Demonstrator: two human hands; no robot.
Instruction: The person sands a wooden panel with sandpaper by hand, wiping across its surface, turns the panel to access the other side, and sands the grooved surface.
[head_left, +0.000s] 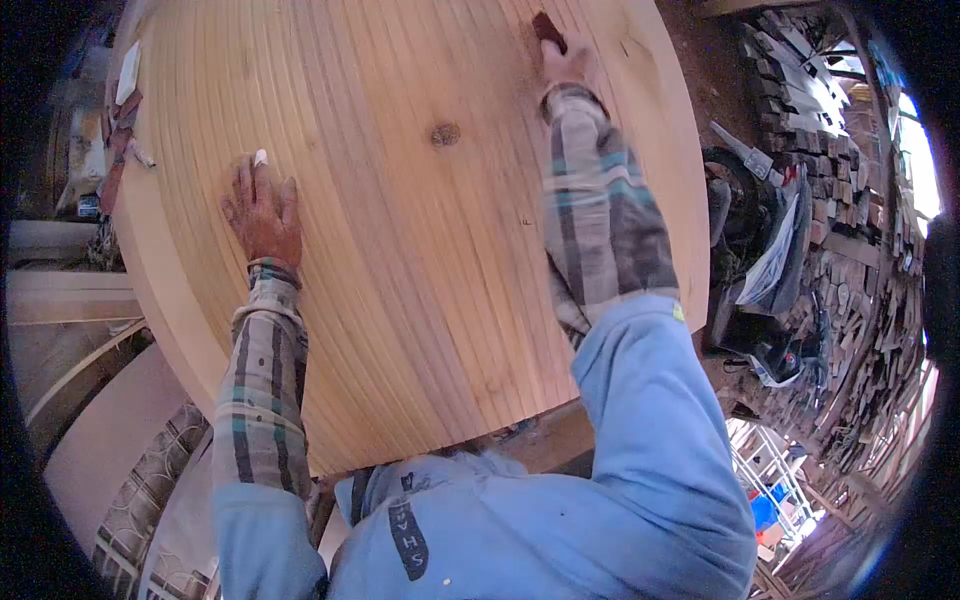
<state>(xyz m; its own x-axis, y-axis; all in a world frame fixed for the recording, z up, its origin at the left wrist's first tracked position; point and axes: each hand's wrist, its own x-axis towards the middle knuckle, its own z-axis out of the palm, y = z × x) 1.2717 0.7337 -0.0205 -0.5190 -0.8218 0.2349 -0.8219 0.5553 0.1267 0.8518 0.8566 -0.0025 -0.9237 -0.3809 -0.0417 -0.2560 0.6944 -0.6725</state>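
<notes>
A wide wooden panel (400,220) made of joined light and reddish boards lies before me, with a dark knot near its middle. My left hand (264,215) rests flat on its left part, fingers spread, a white wrapping on one fingertip. Toward the far right of the panel, my right hand (567,65) is closed on a dark reddish-brown piece of sandpaper (546,32), pressed to the wood. That hand is a little blurred, and part of the sandpaper is hidden under the fingers.
Reddish-brown torn sheets (118,135) and a white piece (128,72) lie at the panel's left edge. To the right are a dark machine (735,190) and large stacks of wood offcuts (850,270). Boards (75,298) stand at the left.
</notes>
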